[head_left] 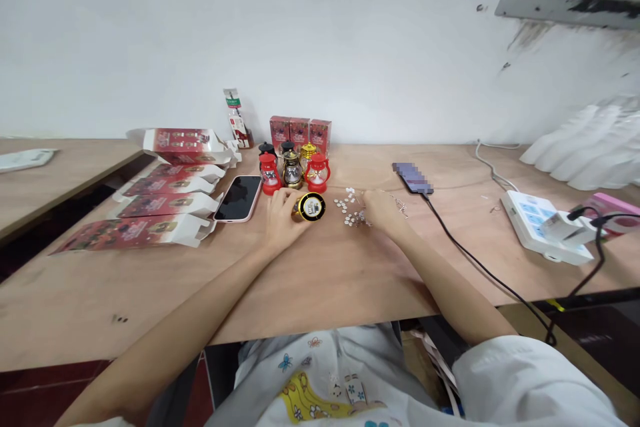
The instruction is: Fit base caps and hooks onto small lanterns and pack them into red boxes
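My left hand (283, 215) is wrapped round a small gold-and-black lantern (313, 207), tipped so its round underside faces me. Pale inner parts show inside the ring of that base. On the table to the right, my right hand (381, 211) reaches down among small loose pieces, its fingers curled and mostly hidden from the camera. Whatever it pinches does not show. Round whitish discs (345, 204) lie just left of that hand, and thin metallic bits (401, 207) lie to its right. Several small lanterns, among them a red one (317, 173), stand upright beyond my left hand.
Three red boxes (299, 132) stand behind the lanterns. Open printed cartons (165, 203) and a pink-edged phone (240, 199) lie at left. On the right are a cabled phone (413, 178), a white power strip (543, 227) with plugs, and stacked white pieces (585, 143).
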Available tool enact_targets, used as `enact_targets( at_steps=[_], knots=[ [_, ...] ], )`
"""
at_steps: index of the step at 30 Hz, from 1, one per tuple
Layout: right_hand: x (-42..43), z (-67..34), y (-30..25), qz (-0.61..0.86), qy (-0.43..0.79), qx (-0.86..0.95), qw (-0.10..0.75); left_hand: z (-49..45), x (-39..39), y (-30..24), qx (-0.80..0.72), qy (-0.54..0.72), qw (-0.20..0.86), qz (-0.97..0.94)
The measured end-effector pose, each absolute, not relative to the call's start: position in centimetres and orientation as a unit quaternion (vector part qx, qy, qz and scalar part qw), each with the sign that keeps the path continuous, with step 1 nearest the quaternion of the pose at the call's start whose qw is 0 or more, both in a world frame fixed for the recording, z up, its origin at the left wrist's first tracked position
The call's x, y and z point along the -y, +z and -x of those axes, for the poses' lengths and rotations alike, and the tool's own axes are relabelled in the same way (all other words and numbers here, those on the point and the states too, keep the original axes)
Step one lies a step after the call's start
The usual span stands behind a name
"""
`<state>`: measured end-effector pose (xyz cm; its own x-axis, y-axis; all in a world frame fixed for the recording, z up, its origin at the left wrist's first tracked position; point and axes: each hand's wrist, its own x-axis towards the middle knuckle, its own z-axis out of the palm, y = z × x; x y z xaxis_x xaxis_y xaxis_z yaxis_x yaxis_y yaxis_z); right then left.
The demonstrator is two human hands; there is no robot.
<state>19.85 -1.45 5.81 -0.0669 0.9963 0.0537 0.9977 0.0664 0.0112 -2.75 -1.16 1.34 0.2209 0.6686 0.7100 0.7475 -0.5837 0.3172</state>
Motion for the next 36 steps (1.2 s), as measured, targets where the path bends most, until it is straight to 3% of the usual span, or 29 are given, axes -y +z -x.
enact_targets(
  at_steps=[5, 7, 10, 12, 17, 21, 25, 33, 36],
  knots=[
    [1.2, -19.8, 5.7, 0.672, -0.029, 0.737, 0.061, 2.8, 1.0, 1.2, 0.448, -0.432, 0.044, 0.782],
    [1.1, -19.6, 5.2, 0.644, -0.012, 0.750, 0.148, 2.8, 1.0, 1.1, 0.445, -0.433, 0.040, 0.783],
    [1.0, -18.9, 3.9, 0.522, 0.064, 0.771, 0.360, 2.8, 1.0, 1.2, 0.449, -0.437, 0.036, 0.778],
    [1.1, -18.2, 2.8, 0.428, 0.118, 0.792, 0.420, 3.0, 0.9, 1.3, 0.457, -0.442, 0.038, 0.771],
    [1.3, -16.7, 0.4, 0.284, 0.138, 0.897, 0.310, 3.8, 0.1, 1.5, 0.492, -0.461, 0.054, 0.736],
    [1.5, -16.8, 0.3, 0.301, 0.149, 0.910, 0.244, 4.2, -0.2, 1.3, 0.504, -0.475, 0.055, 0.719],
    [2.0, -17.4, 1.5, 0.324, 0.195, 0.900, 0.215, 4.0, 0.0, 1.5, 0.502, -0.456, 0.048, 0.733],
    [3.1, -16.9, 3.0, 0.226, 0.281, 0.916, 0.179, 3.9, 0.1, 1.4, 0.496, -0.447, 0.042, 0.744],
    [2.9, -16.6, 2.7, 0.210, 0.290, 0.913, 0.197, 3.9, 0.0, 1.4, 0.494, -0.442, 0.038, 0.748]
  ],
)
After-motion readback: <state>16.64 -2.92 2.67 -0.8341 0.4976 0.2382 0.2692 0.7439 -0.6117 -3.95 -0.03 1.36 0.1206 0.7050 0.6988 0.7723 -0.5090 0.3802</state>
